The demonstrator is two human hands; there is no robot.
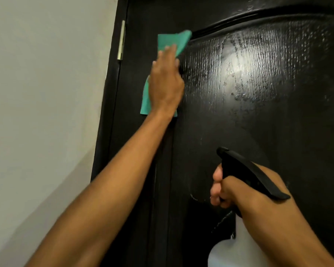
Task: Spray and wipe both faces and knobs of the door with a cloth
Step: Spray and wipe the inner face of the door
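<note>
Flat left hand (165, 83) presses cloth (171, 42) beside hinge (121, 40).

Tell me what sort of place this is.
Probably an indoor doorway in a home: a dark wood-grain door wet with spray, a metal hinge on its frame, and a plain pale wall beside it.

No text, label, brand, number or sign can be read on anything in view; none is printed legibly anywhere.

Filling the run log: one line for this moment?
left hand presses green cloth on door | right hand grips spray bottle | panel wet
</note>
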